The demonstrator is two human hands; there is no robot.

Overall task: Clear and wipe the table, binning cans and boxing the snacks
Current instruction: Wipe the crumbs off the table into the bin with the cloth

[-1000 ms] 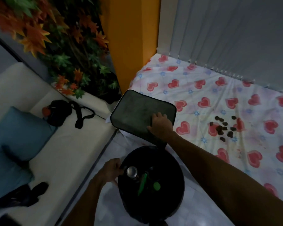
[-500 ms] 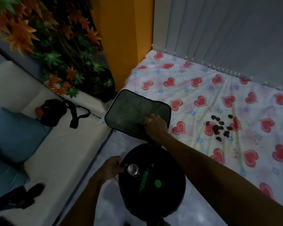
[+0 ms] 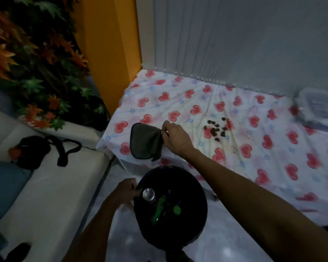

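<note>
A dark green cloth (image 3: 145, 141) lies bunched on the near left corner of the heart-print table (image 3: 254, 148). My right hand (image 3: 175, 136) pinches its right edge. A heap of small dark snacks (image 3: 216, 129) sits on the tablecloth just right of that hand. Below the table edge stands a round black bin (image 3: 195, 188), holding a silver can (image 3: 149, 194) and green items (image 3: 160, 209). My left hand (image 3: 126, 190) grips the bin's left rim. A pale box (image 3: 318, 112), blurred, rests at the table's far right.
A white sofa (image 3: 51, 186) runs along the left, with a black strapped bag (image 3: 34, 151) and a blue cushion (image 3: 6, 186) on it. Artificial autumn leaves (image 3: 36, 63) and an orange pillar (image 3: 110, 53) stand behind. Grey vertical blinds (image 3: 235, 38) back the table.
The cloth, spread flat and overhanging the table corner before, is now gathered smaller and drawn onto the table by my right hand. My left hand stays on the bin rim.
</note>
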